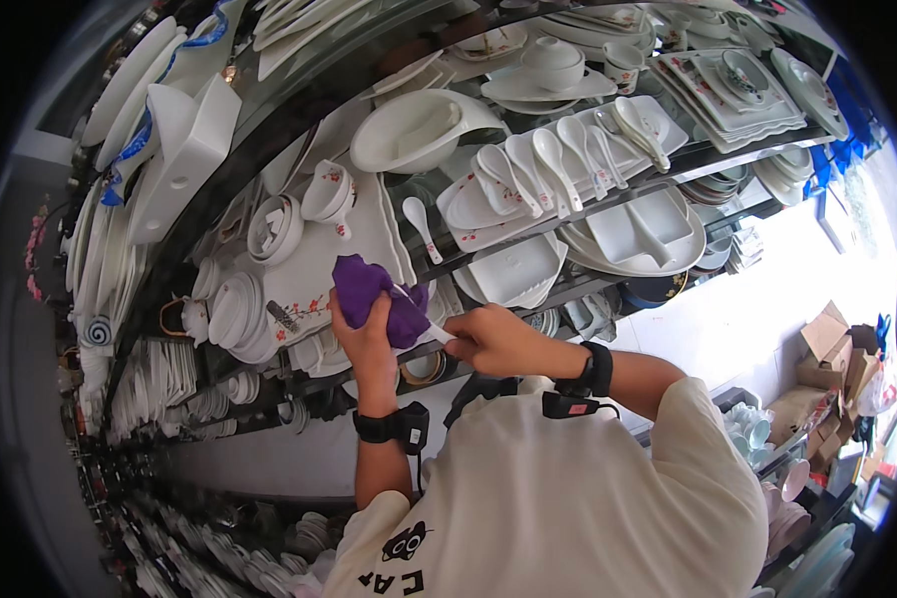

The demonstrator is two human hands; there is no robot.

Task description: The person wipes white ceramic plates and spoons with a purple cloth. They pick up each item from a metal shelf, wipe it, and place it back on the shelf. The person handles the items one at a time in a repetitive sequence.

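Observation:
A bunched purple cloth [360,288] is gripped in my left hand [366,336], with fingers and thumb pressed round it. My right hand [493,340] holds the pale handle of a white ceramic spoon [439,333], whose other end runs into the cloth and is mostly hidden. Both hands are in front of my chest, above the near edge of a glass shelf. Beneath the cloth lies a large white rectangular plate [366,239] with red blossoms. A single white spoon [421,228] rests just beyond, and several more spoons [549,161] lie in a row on a long plate [486,235].
A slanted white bowl [418,131] and a lidded bowl [553,63] stand farther back. Stacked small dishes [235,318] and a teapot [194,314] are at left. Lower shelves hold more plates [512,269]. Cardboard boxes [826,351] sit on the right.

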